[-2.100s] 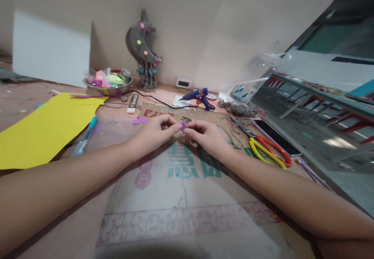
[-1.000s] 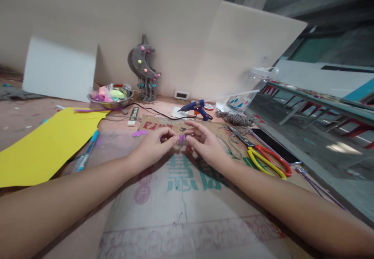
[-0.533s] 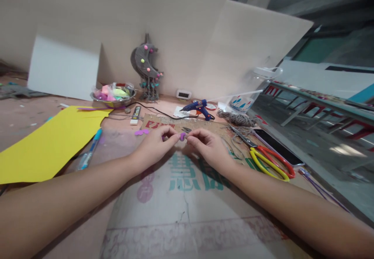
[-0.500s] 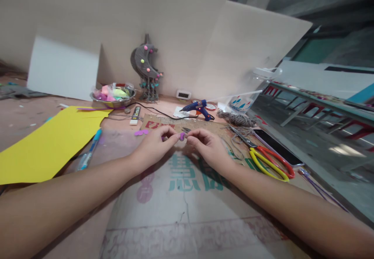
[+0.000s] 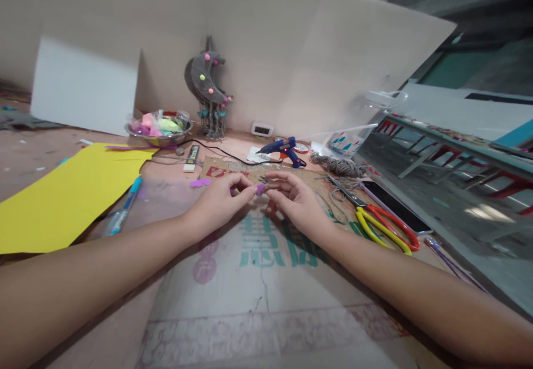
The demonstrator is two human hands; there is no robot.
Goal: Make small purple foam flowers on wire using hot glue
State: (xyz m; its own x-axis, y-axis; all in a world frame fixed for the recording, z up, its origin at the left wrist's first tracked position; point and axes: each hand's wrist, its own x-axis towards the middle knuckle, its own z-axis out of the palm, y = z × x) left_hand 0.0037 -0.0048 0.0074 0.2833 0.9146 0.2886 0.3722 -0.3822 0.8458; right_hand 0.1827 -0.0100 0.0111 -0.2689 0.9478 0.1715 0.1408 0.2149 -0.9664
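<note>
A small purple piece (image 5: 260,189) sits at the centre of the scene, just above the far part of a printed cardboard sheet (image 5: 233,302). The left hand (image 5: 225,198) pinches it between thumb and fingertips, probably to steady so slight a thing. The right hand (image 5: 297,199) meets its right side with fingers parted; whether that grip bears on it, I cannot tell. Both hands reach well forward, perhaps keeping the piece clear of the surface while the fingers work on it. It looks bright and curled, soft perhaps, though its exact form is partly hidden.

To the left lies a flat purple cutout (image 5: 200,182) of similar colour. Beyond, a blue glue gun (image 5: 283,145) stands over a white scrap (image 5: 257,155), which may catch drips. Scissors (image 5: 361,208) lie right, within reach, and a yellow sheet (image 5: 75,197) covers the worktop (image 5: 125,324) at left.
</note>
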